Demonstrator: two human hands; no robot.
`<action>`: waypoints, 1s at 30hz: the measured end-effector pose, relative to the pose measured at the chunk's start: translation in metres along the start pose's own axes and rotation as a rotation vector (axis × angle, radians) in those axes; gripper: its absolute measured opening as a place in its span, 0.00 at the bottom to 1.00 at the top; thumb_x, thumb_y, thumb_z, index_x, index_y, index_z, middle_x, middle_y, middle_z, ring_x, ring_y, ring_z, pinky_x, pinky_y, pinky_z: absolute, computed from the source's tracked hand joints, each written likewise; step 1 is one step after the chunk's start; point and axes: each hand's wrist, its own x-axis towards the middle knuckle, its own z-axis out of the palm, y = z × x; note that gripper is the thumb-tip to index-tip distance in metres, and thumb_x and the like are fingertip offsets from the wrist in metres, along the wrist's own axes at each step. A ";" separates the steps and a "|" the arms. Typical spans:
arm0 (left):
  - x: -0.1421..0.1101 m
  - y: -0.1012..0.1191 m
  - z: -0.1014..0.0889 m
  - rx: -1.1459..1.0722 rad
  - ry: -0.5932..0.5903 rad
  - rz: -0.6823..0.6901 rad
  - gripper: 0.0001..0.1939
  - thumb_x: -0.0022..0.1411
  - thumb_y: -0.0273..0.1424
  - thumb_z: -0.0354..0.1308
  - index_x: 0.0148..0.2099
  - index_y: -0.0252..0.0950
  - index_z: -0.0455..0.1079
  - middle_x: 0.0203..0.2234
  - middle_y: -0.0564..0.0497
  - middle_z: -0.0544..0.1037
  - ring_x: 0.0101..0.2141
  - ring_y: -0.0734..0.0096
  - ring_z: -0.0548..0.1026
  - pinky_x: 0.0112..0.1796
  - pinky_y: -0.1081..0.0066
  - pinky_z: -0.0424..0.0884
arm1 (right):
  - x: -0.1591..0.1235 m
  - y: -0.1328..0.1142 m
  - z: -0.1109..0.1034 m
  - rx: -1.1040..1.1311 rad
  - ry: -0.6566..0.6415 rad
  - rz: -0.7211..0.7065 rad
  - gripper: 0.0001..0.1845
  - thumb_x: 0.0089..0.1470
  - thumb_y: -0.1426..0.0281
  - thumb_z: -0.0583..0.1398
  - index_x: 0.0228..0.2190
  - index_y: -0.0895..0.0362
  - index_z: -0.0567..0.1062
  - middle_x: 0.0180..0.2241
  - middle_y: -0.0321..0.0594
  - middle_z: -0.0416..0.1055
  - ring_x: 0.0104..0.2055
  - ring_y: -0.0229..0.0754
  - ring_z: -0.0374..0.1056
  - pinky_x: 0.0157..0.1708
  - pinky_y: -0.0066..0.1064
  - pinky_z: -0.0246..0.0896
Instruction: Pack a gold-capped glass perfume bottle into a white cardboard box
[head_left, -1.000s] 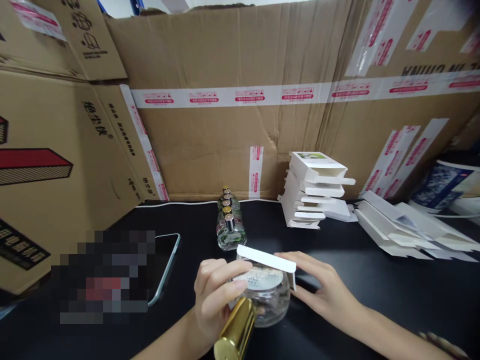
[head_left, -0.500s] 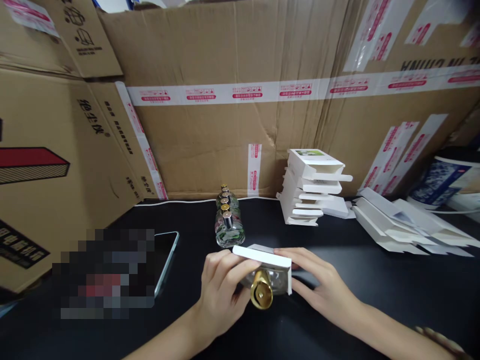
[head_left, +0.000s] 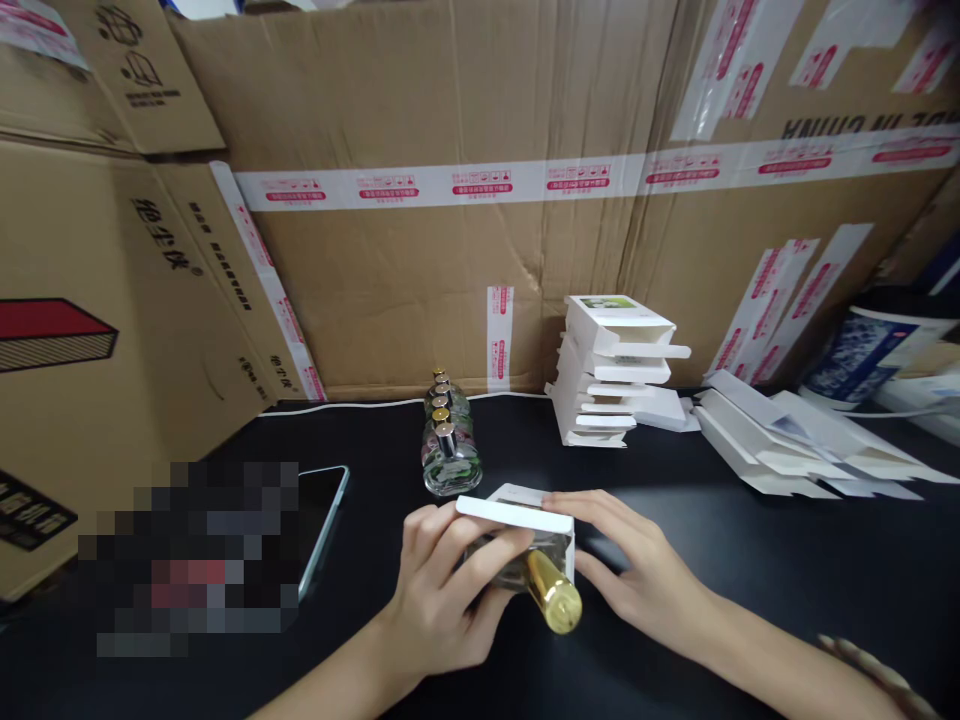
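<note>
My left hand [head_left: 442, 590] grips a clear glass bottle with a gold cap [head_left: 553, 596]; the bottle's body sits mostly inside a small white carton [head_left: 517, 515], and the cap sticks out toward me and to the right. My right hand [head_left: 637, 575] holds the carton's right side, fingers curled along its top edge. Both hands hover low over the black table [head_left: 787, 580]. Just behind them stands a row of several similar glass bottles [head_left: 448, 445] with metal caps.
A stack of folded white cartons [head_left: 611, 385] stands at the back centre-right, with flat carton blanks [head_left: 787, 450] spread to its right. A phone [head_left: 319, 520] lies at the left beside a blurred patch. Large cardboard boxes [head_left: 420, 250] wall in the back and left.
The bottle has slid deeper into the white carton. Its gold cap first pointed down-left, then straight at me, and now points down-right. Both hands stayed in place.
</note>
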 end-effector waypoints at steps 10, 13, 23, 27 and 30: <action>0.005 0.000 -0.004 0.052 0.026 -0.071 0.09 0.60 0.26 0.58 0.44 0.37 0.72 0.33 0.51 0.73 0.40 0.69 0.65 0.44 0.66 0.59 | 0.001 -0.002 -0.001 0.004 0.065 0.028 0.21 0.58 0.75 0.57 0.52 0.51 0.62 0.47 0.37 0.67 0.50 0.33 0.65 0.51 0.22 0.62; 0.007 0.000 -0.006 0.049 0.022 -0.088 0.09 0.60 0.28 0.59 0.44 0.37 0.73 0.33 0.50 0.73 0.41 0.68 0.65 0.44 0.65 0.59 | 0.001 -0.004 -0.001 0.016 0.074 0.036 0.21 0.57 0.76 0.57 0.51 0.50 0.62 0.46 0.37 0.67 0.48 0.32 0.65 0.49 0.21 0.63; 0.011 0.000 -0.007 0.102 0.012 -0.096 0.08 0.63 0.27 0.55 0.43 0.37 0.74 0.37 0.47 0.71 0.43 0.67 0.65 0.44 0.64 0.56 | -0.002 -0.015 0.007 0.259 0.079 0.185 0.18 0.58 0.73 0.57 0.50 0.52 0.64 0.44 0.39 0.69 0.43 0.33 0.69 0.41 0.22 0.70; 0.007 -0.003 -0.003 0.067 -0.050 -0.137 0.10 0.63 0.25 0.54 0.46 0.36 0.72 0.41 0.46 0.70 0.45 0.66 0.65 0.46 0.64 0.56 | -0.003 -0.018 0.006 0.367 0.029 0.309 0.15 0.60 0.69 0.56 0.49 0.55 0.65 0.45 0.40 0.70 0.45 0.35 0.70 0.39 0.21 0.71; 0.004 -0.006 -0.002 0.077 -0.076 -0.089 0.13 0.63 0.24 0.53 0.50 0.34 0.68 0.43 0.44 0.67 0.47 0.65 0.64 0.47 0.63 0.57 | -0.003 -0.017 0.004 0.379 -0.007 0.296 0.16 0.60 0.69 0.56 0.50 0.50 0.63 0.47 0.36 0.69 0.47 0.34 0.69 0.43 0.22 0.70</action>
